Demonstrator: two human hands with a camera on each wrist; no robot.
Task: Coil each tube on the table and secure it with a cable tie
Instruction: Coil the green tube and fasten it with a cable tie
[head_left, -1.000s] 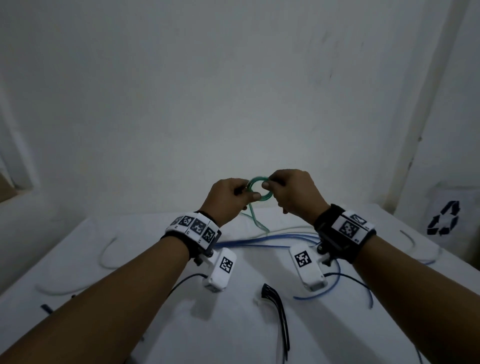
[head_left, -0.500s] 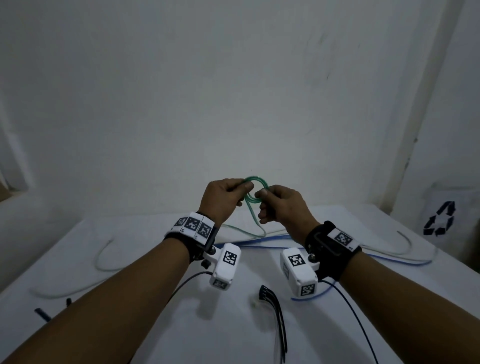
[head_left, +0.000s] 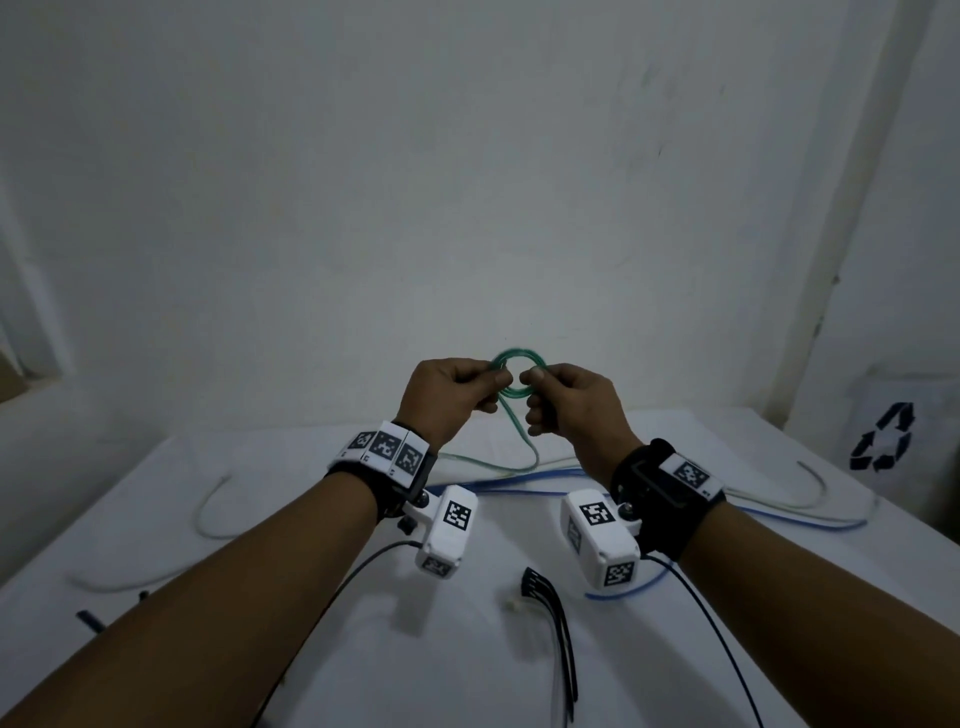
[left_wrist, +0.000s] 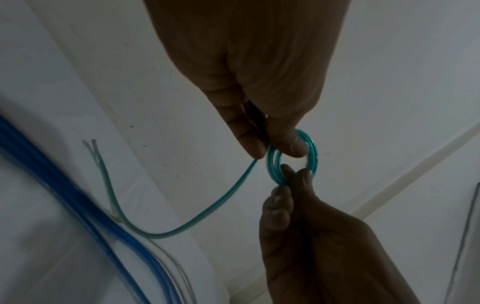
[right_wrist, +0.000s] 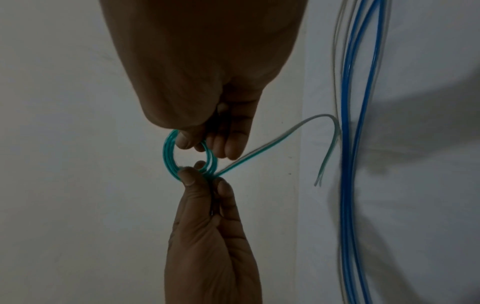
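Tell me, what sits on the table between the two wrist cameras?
In the head view, a bundle of black cable ties lies on the white table between them, with a small pale bit beside its near end.

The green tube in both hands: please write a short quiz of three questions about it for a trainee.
1. True or false: the green tube is fully coiled.
2. Which hands pinch the coil? A) left hand only B) right hand only C) both
3. Where are the black cable ties?

Key: 1. False, a loose tail hangs down to the table. 2. C. 3. On the table, between the forearms, untouched.
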